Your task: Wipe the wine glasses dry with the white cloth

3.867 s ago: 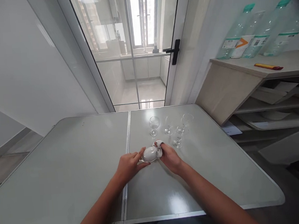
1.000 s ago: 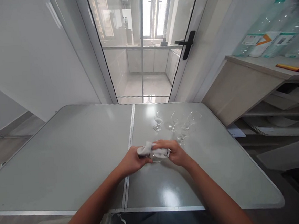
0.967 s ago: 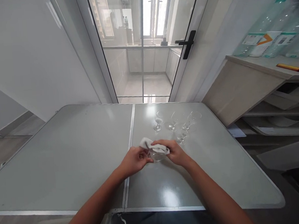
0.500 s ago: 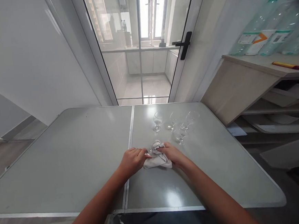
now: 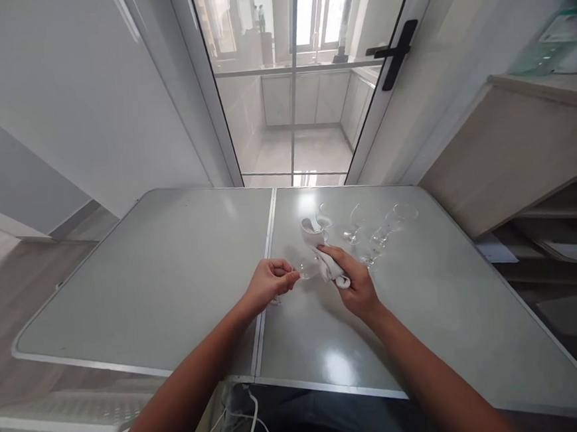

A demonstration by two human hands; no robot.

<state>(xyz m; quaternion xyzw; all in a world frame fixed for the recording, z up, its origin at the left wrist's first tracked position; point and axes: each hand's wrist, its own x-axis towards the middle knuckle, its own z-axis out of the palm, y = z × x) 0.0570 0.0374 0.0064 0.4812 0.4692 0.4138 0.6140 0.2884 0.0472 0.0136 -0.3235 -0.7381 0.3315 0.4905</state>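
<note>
Tilted over the table's near middle is a clear stemmed glass (image 5: 306,268), its bowl pointing right. My left hand (image 5: 270,280) is closed around its stem, with the fingers pinched together. A white cloth (image 5: 328,263) is bunched in my right hand (image 5: 356,284), just right of the bowl; its upper end folds over and stands up. Between cloth and glass there seems to be a small gap. Beyond my right hand, several more clear glasses (image 5: 353,236) are on the table, one of them (image 5: 323,217) partly behind the cloth.
A grey folding table (image 5: 193,270) with a metal edge and a centre seam (image 5: 271,227) lies before me. Behind it is a glass door (image 5: 290,109) with a black handle (image 5: 398,54). At the right stands a wooden shelf unit (image 5: 513,152) with plastic bottles (image 5: 562,45) on top.
My right hand has drawn the cloth off the glass, up and to the right. My left hand has lifted the glass slightly. The camera view has shifted a little.
</note>
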